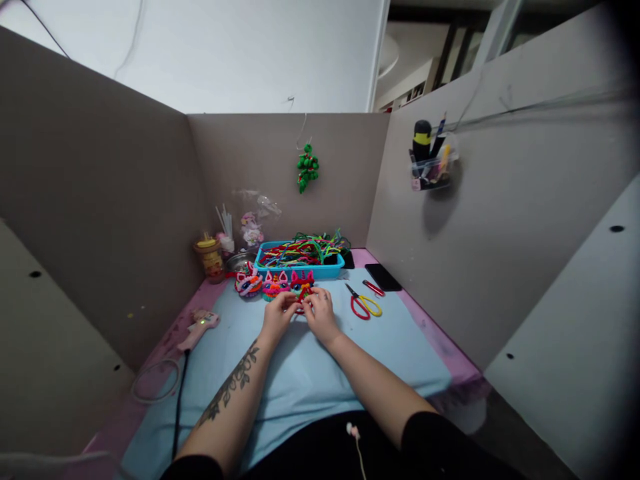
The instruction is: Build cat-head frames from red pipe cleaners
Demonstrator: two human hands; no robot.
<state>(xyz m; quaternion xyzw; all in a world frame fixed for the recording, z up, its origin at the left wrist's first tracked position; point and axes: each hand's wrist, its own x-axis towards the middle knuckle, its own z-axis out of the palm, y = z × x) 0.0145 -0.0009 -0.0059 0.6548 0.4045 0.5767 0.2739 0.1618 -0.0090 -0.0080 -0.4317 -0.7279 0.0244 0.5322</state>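
Red piece (301,309), pinched between left hand (278,316) and right hand (321,316), seems light, soft; best held by its edges.

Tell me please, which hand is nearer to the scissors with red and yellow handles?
The right hand: the scissors lie on the blue cloth to its right, apart from it. The left hand is farther off, to the left of the right hand.

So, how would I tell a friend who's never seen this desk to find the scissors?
Start at the light blue cloth and look to the right of the person's right hand. The scissors lie there. Unlike the slim red tool and black phone beyond them, they have two looped handles, one red, one yellow.
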